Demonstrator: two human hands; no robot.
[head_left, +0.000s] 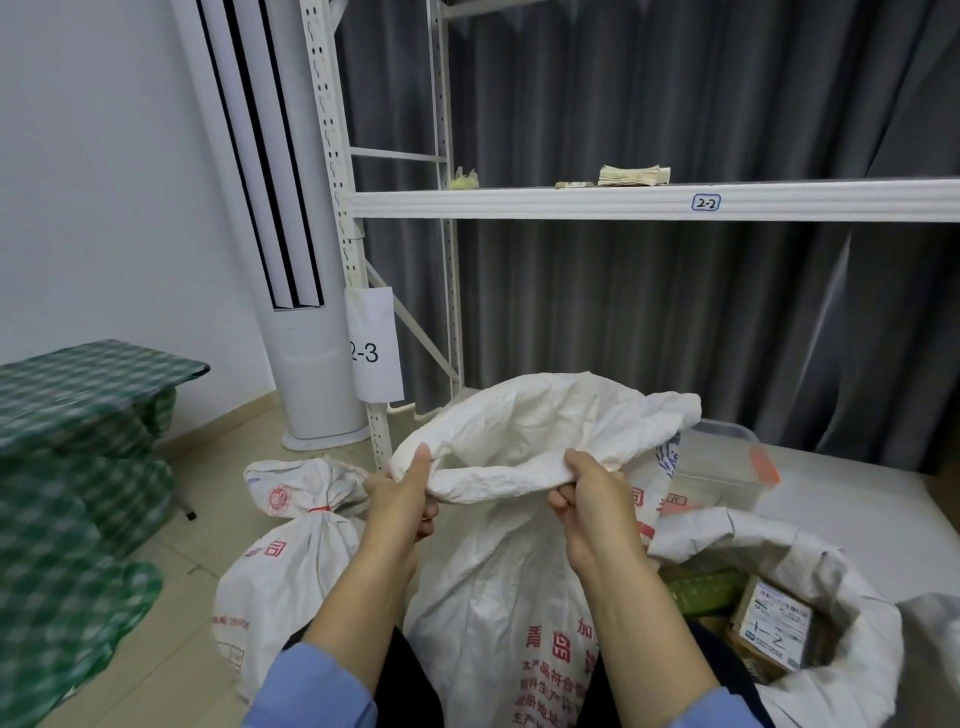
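Two light-blue sleeves (291, 680) enter at the bottom edge, cut off. Our left hand (402, 499) and right hand (592, 499), held apart, each pinch the rolled rim of the white woven sack with red print (498, 582), which stands just in front of us. We count three sacks: this one, a tied white sack (291, 561) to its left and a rolled-open white sack (841, 587) to its right holding a brown cardboard box (774, 623), partly hidden. Behind them, one clear plastic tub (722, 462) is half covered.

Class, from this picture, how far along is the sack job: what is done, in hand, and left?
Done: the left sack is tied with a red band. In hand: left hand and right hand grip the rolled rim of the open middle sack. Left, probably: tying it, and the right sack, open with boxes inside.
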